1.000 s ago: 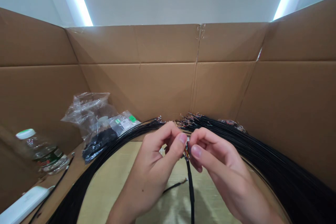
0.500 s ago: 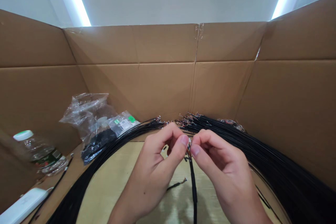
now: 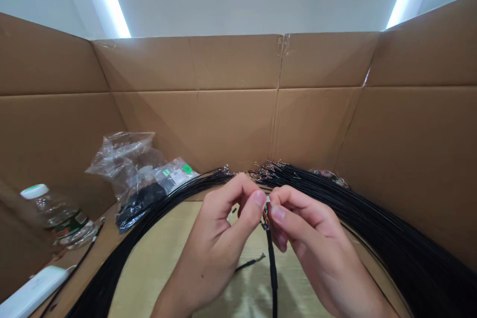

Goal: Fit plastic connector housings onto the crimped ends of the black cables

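A black cable (image 3: 273, 268) rises from the bottom edge to my fingers, its end split into thin coloured wires (image 3: 266, 218) with a small white connector (image 3: 268, 199) at the tip. My left hand (image 3: 219, 238) pinches the connector end between thumb and forefinger from the left. From the right, my right hand (image 3: 316, 238) pinches at the same connector and wires, thumb against forefinger. The fingertips partly cover the connector. Behind my left wrist, a short cable end (image 3: 251, 262) with a small connector lies on the yellowish board (image 3: 164, 258).
Thick bundles of black cables curve along the left (image 3: 122, 258) and right (image 3: 372, 218). At left are a clear plastic bag (image 3: 128, 159), a labelled small bag (image 3: 175, 174), a water bottle (image 3: 69, 221) and a white power strip (image 3: 35, 290). Cardboard walls (image 3: 231, 119) surround the workspace.
My right hand's lower fingers have shifted down and left behind the wires, and the white connector shows more clearly between the fingertips. The cable's lower part has swung slightly left.
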The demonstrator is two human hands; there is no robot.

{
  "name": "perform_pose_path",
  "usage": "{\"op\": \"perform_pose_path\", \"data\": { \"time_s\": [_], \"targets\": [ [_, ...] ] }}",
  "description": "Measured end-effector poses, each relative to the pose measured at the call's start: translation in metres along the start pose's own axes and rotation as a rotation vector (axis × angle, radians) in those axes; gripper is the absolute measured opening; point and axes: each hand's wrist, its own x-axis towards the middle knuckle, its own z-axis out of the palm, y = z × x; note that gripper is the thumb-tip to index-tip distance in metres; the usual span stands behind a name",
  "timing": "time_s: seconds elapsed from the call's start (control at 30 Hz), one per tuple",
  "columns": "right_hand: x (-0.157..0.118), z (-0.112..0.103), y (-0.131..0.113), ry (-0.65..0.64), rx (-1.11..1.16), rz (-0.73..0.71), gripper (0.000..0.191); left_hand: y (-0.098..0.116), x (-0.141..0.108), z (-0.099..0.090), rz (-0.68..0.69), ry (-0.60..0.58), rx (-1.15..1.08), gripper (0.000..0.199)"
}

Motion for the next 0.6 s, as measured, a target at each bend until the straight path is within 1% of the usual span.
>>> {"op": "perform_pose_path", "data": {
  "time_s": [0.2, 0.4, 0.47, 0.6],
  "targets": [
    [0.0014, -0.0004, -0.0065, -0.058, 0.098, 0.077, 0.031, -0.0013, 0.0008, 0.0009, -0.021, -0.006, -0.024, 0.035],
    [0.0019, 0.001, -0.0079, -0.063, 0.184, 0.178, 0.03, -0.0019, 0.0011, 0.0013, -0.023, -0.008, -0.008, 0.036],
    [0.002, 0.0013, -0.0072, -0.061, 0.195, 0.192, 0.031, -0.001, 0.0014, 0.0017, -0.023, -0.01, -0.008, 0.036],
    [0.0021, 0.0017, -0.0062, -0.051, 0.224, 0.175, 0.029, 0.001, 0.0009, 0.0024, -0.027, -0.011, -0.002, 0.037]
  ]
}}
